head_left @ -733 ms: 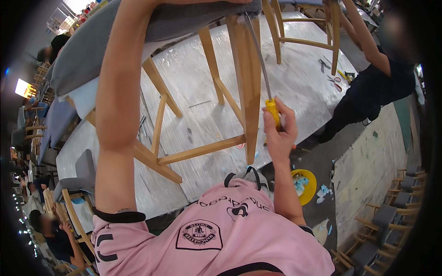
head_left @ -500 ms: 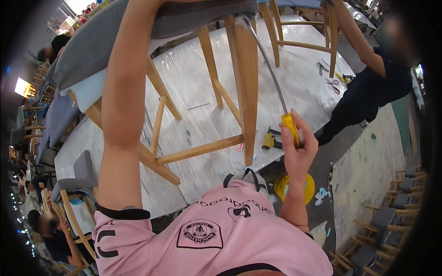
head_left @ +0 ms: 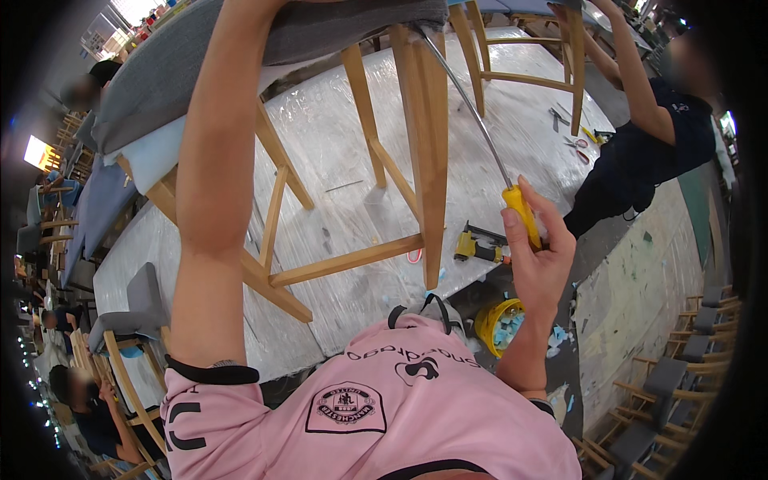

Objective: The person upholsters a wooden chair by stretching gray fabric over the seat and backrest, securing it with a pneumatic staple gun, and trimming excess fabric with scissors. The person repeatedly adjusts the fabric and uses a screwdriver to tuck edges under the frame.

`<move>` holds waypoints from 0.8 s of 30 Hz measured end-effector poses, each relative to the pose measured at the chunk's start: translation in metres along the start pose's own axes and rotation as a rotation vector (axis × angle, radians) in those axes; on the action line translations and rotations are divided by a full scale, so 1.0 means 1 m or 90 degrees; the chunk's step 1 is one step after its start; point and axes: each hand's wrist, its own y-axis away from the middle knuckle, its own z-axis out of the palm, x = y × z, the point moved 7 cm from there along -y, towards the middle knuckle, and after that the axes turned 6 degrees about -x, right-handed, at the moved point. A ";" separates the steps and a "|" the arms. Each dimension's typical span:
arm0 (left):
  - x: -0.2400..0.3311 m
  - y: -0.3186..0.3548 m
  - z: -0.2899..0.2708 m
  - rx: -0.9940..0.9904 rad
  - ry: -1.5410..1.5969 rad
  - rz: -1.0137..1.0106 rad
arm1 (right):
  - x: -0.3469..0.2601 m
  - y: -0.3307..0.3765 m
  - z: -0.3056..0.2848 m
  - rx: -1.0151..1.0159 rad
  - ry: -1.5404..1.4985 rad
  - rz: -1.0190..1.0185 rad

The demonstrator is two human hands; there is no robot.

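Observation:
A wooden chair with a grey fabric seat stands on a plastic-covered table in front of me. My right hand is closed around the yellow handle of a long-shafted screwdriver. Its metal shaft slants up to the left, and the tip meets the seat fabric at the top of the nearest chair leg. The very tip is hidden there. My left forearm reaches up across the seat, while the left hand lies beyond the upper edge of the picture.
A yellow-and-black staple gun lies by the table edge. Red-handled scissors and pliers rest farther right. Below stands a yellow bucket of blue scraps. Across the table, a person handles another chair.
My right hand and the screwdriver handle have shifted right, while the tip stays at the seat corner. The shaft looks less bowed. The co-worker's second arm has come into sight.

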 end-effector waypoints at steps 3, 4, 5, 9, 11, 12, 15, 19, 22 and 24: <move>-0.003 0.002 -0.002 0.011 -0.021 -0.023 | 0.000 -0.005 0.005 0.008 -0.022 -0.023; -0.003 0.004 -0.002 0.010 -0.021 -0.024 | 0.003 -0.008 0.011 0.008 -0.036 -0.027; -0.002 0.010 -0.002 0.009 -0.022 -0.028 | 0.010 -0.010 0.020 0.020 -0.049 -0.056; 0.016 0.015 -0.013 -0.008 -0.020 -0.059 | 0.053 -0.025 0.063 0.093 -0.085 -0.183; 0.015 0.001 0.000 0.015 -0.006 0.009 | 0.069 -0.041 0.068 0.120 -0.065 -0.214; 0.023 0.007 0.000 0.017 -0.004 0.026 | 0.074 -0.042 0.071 0.109 -0.065 -0.216; 0.048 0.022 -0.011 -0.008 -0.092 0.053 | 0.076 -0.034 0.067 0.071 -0.083 -0.187; 0.045 0.002 -0.002 -0.080 -0.076 0.139 | 0.091 0.002 0.052 0.040 -0.096 -0.139; 0.050 -0.006 0.003 -0.104 -0.113 0.128 | 0.090 0.019 0.030 0.098 -0.198 -0.035; 0.053 -0.008 0.001 -0.111 -0.103 0.172 | 0.073 0.013 0.020 0.059 -0.217 0.006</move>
